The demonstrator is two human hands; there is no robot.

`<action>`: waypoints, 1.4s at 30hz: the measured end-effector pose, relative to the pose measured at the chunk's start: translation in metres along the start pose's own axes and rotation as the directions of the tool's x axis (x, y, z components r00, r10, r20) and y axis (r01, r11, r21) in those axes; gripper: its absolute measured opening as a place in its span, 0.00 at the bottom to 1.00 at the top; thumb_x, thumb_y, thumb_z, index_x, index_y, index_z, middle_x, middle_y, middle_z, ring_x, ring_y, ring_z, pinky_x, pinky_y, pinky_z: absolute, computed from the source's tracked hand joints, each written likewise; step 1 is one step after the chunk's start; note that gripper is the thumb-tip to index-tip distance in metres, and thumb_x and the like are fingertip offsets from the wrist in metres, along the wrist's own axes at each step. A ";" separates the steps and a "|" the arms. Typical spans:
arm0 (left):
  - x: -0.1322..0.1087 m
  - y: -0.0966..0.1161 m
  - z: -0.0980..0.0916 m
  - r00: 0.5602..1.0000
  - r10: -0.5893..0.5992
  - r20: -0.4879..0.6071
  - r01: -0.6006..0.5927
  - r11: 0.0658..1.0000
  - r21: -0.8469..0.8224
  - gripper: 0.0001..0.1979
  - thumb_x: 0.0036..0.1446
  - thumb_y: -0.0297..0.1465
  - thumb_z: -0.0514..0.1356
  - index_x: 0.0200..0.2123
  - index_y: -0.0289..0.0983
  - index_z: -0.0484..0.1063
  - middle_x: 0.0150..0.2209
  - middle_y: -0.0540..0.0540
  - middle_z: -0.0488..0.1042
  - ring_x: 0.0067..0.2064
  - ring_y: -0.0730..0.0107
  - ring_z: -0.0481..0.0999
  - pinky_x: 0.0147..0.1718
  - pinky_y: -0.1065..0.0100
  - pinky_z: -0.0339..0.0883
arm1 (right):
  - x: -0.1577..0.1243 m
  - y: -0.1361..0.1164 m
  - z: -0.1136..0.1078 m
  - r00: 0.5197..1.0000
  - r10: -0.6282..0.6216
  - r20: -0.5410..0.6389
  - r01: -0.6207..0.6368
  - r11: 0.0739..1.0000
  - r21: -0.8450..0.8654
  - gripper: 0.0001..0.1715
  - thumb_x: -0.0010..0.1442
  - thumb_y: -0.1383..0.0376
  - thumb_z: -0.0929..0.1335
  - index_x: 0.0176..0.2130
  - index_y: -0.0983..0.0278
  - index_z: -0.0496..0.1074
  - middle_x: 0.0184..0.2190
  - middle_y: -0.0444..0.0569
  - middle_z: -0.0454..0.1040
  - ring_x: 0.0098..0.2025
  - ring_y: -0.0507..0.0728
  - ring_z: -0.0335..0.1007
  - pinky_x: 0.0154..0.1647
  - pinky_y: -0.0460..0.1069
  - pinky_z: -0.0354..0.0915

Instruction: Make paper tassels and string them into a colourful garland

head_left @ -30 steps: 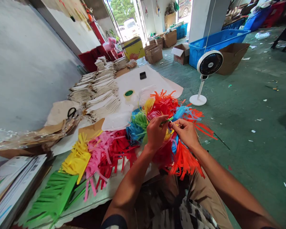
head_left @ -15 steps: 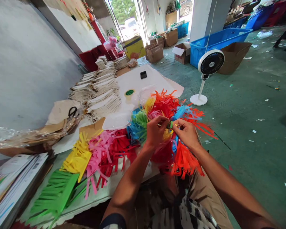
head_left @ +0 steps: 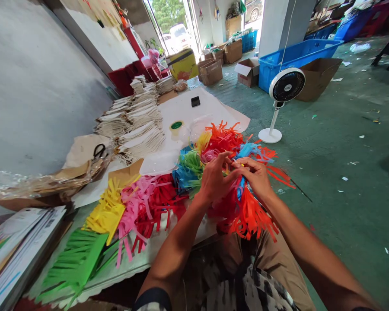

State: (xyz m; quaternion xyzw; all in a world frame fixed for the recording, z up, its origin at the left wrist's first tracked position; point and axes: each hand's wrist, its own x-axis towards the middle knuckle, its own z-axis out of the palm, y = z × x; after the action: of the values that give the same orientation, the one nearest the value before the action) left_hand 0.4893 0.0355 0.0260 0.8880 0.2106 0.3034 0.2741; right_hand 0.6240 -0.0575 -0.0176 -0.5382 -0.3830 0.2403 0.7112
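Observation:
My left hand (head_left: 214, 177) and my right hand (head_left: 256, 175) meet over a heap of coloured paper-like fringe. The right fingers are pinched together; the left thumb reaches across to them, its index finger raised and the other fingers curled. What lies between the fingertips is hidden. Orange fringe (head_left: 251, 216) hangs below my right hand, and red-orange fringe (head_left: 223, 137) spreads behind both. Light blue strips (head_left: 249, 150) show beyond the right hand. Green fringe (head_left: 192, 162) lies left of my left hand. A thin dark stick (head_left: 301, 190) pokes out to the right.
Yellow fringe (head_left: 105, 211), pink fringe (head_left: 136, 198) and a green fringed sheet (head_left: 74, 259) lie along the table's left. Farther back are stacked white bundles (head_left: 141, 138), a tape roll (head_left: 176, 125) and a phone (head_left: 195, 101). A fan (head_left: 275, 112) stands on the floor.
The small green piece that showed between my fingertips is now out of sight. My left thumb has moved right, against the right fingers, and the left index finger has lifted.

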 end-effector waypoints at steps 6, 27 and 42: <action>-0.004 0.014 -0.006 0.958 -0.074 0.279 -0.012 0.955 0.295 0.17 0.60 0.48 0.69 0.34 0.40 0.76 0.33 0.47 0.78 0.43 0.59 0.77 0.42 0.63 0.62 | 0.001 -0.005 -0.008 0.999 0.015 -0.050 -0.007 0.988 0.156 0.08 0.59 0.55 0.77 0.34 0.55 0.83 0.40 0.45 0.81 0.47 0.58 0.75 0.51 0.51 0.69; 0.005 0.016 -0.019 0.941 0.007 0.339 -0.101 0.960 0.260 0.10 0.68 0.41 0.64 0.38 0.44 0.83 0.37 0.47 0.81 0.38 0.64 0.80 0.35 0.68 0.63 | -0.038 -0.023 -0.048 0.957 0.166 -0.238 -0.096 0.956 0.278 0.25 0.53 0.47 0.78 0.27 0.57 0.66 0.24 0.43 0.64 0.24 0.54 0.57 0.25 0.49 0.57; 0.007 0.016 0.005 0.985 0.007 0.171 0.011 0.995 -0.104 0.06 0.66 0.35 0.66 0.38 0.44 0.85 0.38 0.47 0.86 0.37 0.65 0.82 0.41 0.65 0.72 | -0.017 0.003 -0.034 0.987 0.142 -0.080 -0.139 0.990 0.038 0.18 0.58 0.48 0.78 0.34 0.60 0.80 0.25 0.42 0.73 0.26 0.53 0.62 0.28 0.48 0.58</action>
State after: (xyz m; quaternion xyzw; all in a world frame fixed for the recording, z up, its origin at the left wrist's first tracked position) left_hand 0.5012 0.0251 0.0359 0.8950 0.1709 0.2362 0.3376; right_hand 0.6415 -0.0897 -0.0296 -0.5618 -0.3106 0.2736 0.7163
